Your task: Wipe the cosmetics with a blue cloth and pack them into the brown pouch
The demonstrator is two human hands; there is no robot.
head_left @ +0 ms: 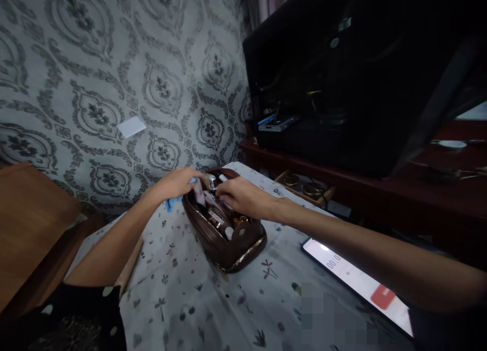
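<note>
A brown leather zip bag lies unzipped on the patterned cloth, with a gold-coloured zip along its edge. Several small items fill it, among them a pale pink tube, a silver-capped bottle and a small brown round-ended pouch. At the bag's far left rim, my left hand is closed on a blue cloth, part of which hangs below the palm. My right hand reaches into the bag from the right, its fingers pinched together. A white stick-like item shows beside those fingers; whether they grip it is unclear.
Under the bag spreads a white printed cloth. A phone with a lit screen lies at the right, partly beneath my right forearm. Beyond stand an open drawer and a dark television. A brown board is at the left.
</note>
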